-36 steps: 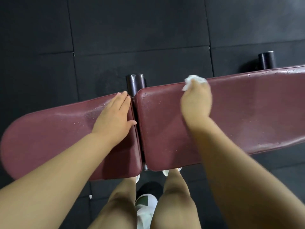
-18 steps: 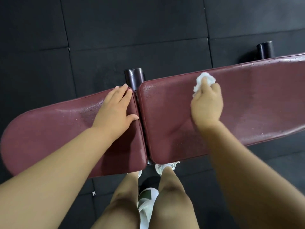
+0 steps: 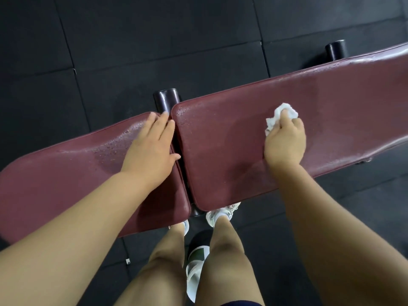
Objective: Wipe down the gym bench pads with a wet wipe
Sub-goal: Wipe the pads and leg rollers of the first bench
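Maroon vinyl covers both pads: the long pad [image 3: 331, 111] runs from the centre to the right edge of the frame, and the shorter seat pad [image 3: 55, 177] sits at lower left, with a narrow gap [image 3: 182, 171] between them. My right hand [image 3: 286, 142], right of centre, has its fingers curled round the wet wipe [image 3: 280, 113], a bunched white wad pressed onto the long pad.

The wipe looks soft, light and limp. I judge it is best kept balled under the fingertips, so it neither unrolls nor skids on the slick, droplet-beaded vinyl.

My left hand [image 3: 150, 151] lies flat on the seat pad with straight fingers, fingertips at the gap, gripping nothing.

Open room lies along the long pad toward the upper right. Its far edge drops to the dark rubber floor [image 3: 154, 29], and a black frame tube [image 3: 165, 100] pokes out behind the gap. My legs [image 3: 225, 257] stand close under the near edge.
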